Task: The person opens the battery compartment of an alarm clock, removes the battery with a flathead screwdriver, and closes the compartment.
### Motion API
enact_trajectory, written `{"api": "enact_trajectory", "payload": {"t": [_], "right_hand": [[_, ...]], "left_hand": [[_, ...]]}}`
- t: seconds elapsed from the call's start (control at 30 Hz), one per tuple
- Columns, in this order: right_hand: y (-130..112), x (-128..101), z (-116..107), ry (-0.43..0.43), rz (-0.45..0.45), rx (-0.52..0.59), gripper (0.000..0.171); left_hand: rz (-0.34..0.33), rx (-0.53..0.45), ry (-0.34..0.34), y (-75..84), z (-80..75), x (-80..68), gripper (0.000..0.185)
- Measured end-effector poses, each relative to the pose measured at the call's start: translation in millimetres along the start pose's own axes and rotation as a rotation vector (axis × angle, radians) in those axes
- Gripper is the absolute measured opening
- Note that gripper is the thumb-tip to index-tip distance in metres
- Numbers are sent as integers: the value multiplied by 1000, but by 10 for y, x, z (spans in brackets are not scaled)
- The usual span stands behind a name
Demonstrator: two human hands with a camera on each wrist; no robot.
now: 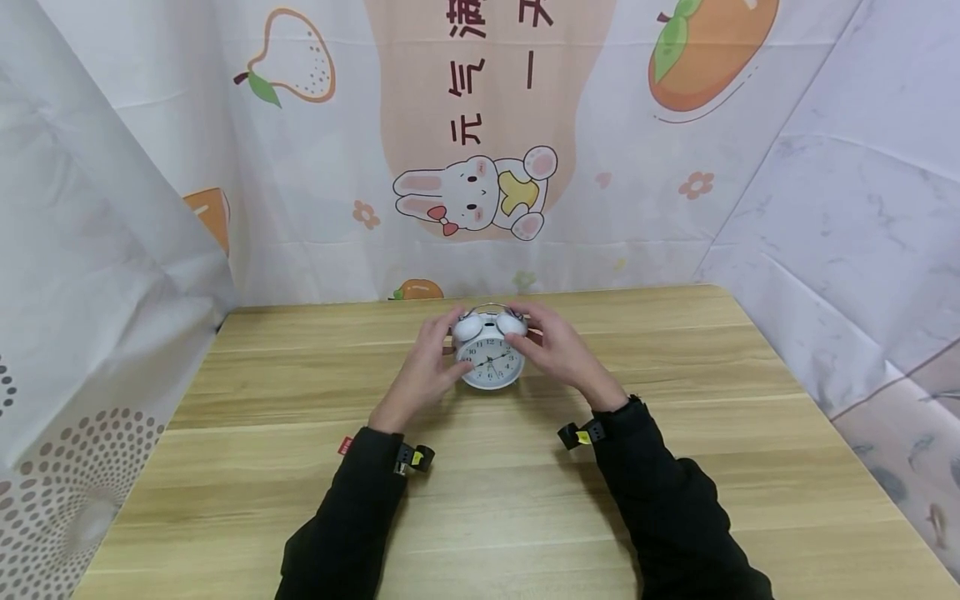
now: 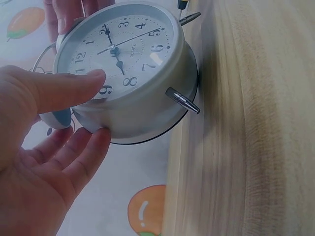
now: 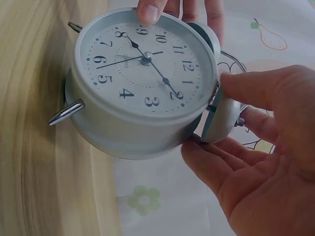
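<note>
A white twin-bell alarm clock (image 1: 491, 364) stands upright near the table's far edge, its dial facing the camera. My left hand (image 1: 424, 367) grips its left side; in the left wrist view the thumb (image 2: 74, 91) lies over the dial's edge near the 9, with fingers behind the case. My right hand (image 1: 558, 346) holds the upper right, its thumb at the right bell (image 3: 224, 115) and its fingers behind the case. A thin metal handle (image 1: 491, 306) arches over the bells. Short metal legs (image 2: 183, 101) stick out below the case.
The wood-grain table (image 1: 495, 500) reaches back to a white printed curtain (image 1: 315, 183) right behind the clock. More cloth hangs at the left and right sides. Each black sleeve (image 1: 667, 500) carries a small wrist camera (image 1: 581, 434).
</note>
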State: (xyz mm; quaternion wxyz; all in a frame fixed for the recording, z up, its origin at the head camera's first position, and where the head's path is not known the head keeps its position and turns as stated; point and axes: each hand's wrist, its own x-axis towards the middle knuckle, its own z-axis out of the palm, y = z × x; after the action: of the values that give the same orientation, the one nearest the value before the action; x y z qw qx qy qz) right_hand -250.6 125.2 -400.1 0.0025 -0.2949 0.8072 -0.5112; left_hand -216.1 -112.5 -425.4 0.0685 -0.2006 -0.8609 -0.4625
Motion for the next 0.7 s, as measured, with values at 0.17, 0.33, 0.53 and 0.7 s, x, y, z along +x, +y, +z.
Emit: {"api": "enact_trajectory", "payload": {"t": [0.17, 0.33, 0.53, 0.7], "right_hand": [[-22, -7, -13, -13, -15, -18, 49], [-7, -4, -17, -30, -36, -33, 44], [13, -12, -17, -36, -46, -55, 41], [13, -18, -18, -36, -60, -50, 37]], "left_hand": [[13, -3, 3, 5, -3, -4, 85], [46, -5, 9, -1, -8, -2, 79], [73, 17, 12, -18, 1, 9, 71], [82, 24, 24, -28, 8, 14, 69]]}}
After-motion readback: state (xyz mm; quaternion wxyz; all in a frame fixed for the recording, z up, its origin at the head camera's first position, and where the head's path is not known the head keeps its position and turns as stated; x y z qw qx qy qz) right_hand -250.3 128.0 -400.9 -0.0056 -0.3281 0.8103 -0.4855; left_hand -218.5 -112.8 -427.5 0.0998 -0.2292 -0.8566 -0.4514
